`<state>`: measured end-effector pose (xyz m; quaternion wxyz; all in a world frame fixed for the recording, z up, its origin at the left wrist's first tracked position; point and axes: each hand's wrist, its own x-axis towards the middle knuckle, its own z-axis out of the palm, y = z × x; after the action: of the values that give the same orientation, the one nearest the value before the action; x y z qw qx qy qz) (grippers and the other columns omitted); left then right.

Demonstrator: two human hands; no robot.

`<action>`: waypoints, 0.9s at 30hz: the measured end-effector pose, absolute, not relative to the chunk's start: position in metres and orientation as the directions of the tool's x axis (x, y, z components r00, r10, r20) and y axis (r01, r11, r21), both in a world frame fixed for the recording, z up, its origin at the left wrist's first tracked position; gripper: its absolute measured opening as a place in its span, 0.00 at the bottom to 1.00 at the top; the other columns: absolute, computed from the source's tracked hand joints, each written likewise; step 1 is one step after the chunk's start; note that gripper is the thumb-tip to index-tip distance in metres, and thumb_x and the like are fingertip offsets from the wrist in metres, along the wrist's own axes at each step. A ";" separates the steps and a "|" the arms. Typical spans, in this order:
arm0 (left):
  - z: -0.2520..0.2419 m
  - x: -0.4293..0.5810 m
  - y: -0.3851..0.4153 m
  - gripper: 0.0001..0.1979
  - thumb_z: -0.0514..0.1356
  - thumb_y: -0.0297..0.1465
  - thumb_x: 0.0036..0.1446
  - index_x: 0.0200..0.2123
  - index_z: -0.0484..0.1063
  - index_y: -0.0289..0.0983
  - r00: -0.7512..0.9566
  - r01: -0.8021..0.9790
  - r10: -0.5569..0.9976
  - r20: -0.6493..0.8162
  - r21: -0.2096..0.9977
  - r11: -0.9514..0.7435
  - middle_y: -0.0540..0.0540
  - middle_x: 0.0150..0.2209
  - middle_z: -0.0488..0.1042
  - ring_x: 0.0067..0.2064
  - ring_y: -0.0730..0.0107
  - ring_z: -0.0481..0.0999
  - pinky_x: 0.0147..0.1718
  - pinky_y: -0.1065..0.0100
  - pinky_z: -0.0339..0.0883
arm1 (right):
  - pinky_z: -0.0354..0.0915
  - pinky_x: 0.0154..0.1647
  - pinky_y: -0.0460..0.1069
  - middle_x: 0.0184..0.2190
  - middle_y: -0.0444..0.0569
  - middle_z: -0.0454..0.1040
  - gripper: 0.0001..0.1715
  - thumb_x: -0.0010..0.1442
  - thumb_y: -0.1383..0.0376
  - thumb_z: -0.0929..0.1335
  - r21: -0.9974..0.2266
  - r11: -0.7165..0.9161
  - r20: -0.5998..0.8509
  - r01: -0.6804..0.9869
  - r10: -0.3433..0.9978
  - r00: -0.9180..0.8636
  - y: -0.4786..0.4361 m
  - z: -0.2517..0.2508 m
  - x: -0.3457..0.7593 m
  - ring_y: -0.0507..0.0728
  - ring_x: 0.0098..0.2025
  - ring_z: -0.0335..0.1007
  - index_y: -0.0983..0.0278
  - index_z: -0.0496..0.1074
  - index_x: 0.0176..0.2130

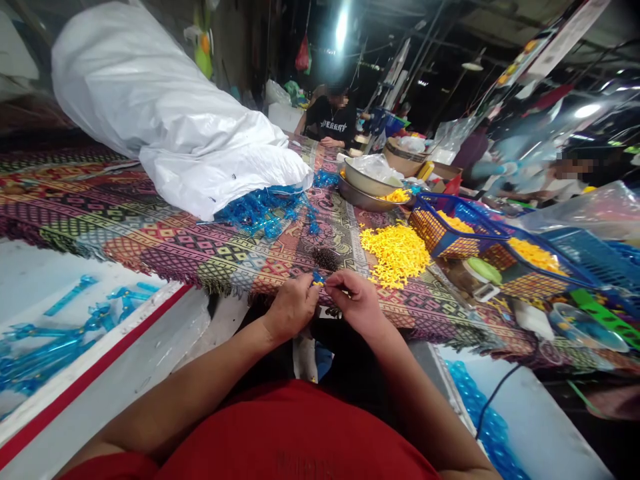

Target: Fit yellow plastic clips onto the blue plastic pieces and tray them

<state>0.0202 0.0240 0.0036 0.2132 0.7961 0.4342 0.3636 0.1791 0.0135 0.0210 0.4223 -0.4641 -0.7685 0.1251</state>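
Observation:
My left hand [293,303] is closed, pinching a small blue and yellow plastic piece [318,280] at the table's near edge. Close beside it, my right hand [357,300] has thumb and forefinger pressed together by the piece; what they hold, if anything, is too small to make out. Just beyond my hands lies a little heap of dark beads [327,259]. To the right of that is a pile of small yellow plastic pieces [395,253]. Clear blue plastic pieces [265,210] spill from the mouth of a big white sack [175,113].
A patterned cloth [225,263] covers the table. Blue baskets [453,230] of yellow pieces and stacked bowls [367,183] stand at right. Foam boxes with blue plastic parts flank me, the left box [125,373] red-striped. Another person [333,120] sits across the table.

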 end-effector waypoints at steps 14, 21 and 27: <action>-0.001 0.017 0.023 0.11 0.44 0.29 0.62 0.34 0.65 0.34 0.479 0.577 0.768 0.425 0.507 -0.641 0.43 0.31 0.71 0.35 0.64 0.71 0.34 0.66 0.61 | 0.62 0.31 0.46 0.26 0.45 0.72 0.06 0.55 0.71 0.65 -0.571 0.556 0.493 0.603 0.821 -0.289 0.013 0.030 0.184 0.52 0.30 0.68 0.63 0.71 0.29; 0.007 0.016 0.022 0.12 0.44 0.29 0.62 0.31 0.64 0.34 0.526 0.592 0.766 0.370 0.488 -0.642 0.43 0.29 0.70 0.32 0.66 0.70 0.33 0.67 0.60 | 0.64 0.31 0.47 0.27 0.45 0.73 0.04 0.56 0.70 0.67 -0.553 0.583 0.491 0.595 0.805 -0.332 0.016 0.030 0.190 0.52 0.30 0.68 0.63 0.72 0.30; 0.013 0.015 0.020 0.11 0.47 0.30 0.60 0.26 0.62 0.36 0.484 0.508 0.809 0.332 0.646 -0.569 0.48 0.24 0.67 0.29 0.69 0.68 0.30 0.68 0.58 | 0.66 0.33 0.47 0.31 0.49 0.72 0.07 0.59 0.68 0.65 -0.458 0.675 0.563 0.578 0.724 -0.399 0.018 0.027 0.192 0.53 0.34 0.69 0.63 0.74 0.34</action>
<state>0.0152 0.0201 0.0127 0.2389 0.8277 0.3977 0.3156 0.1924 0.0175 0.0273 0.3836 -0.3918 -0.8309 0.0948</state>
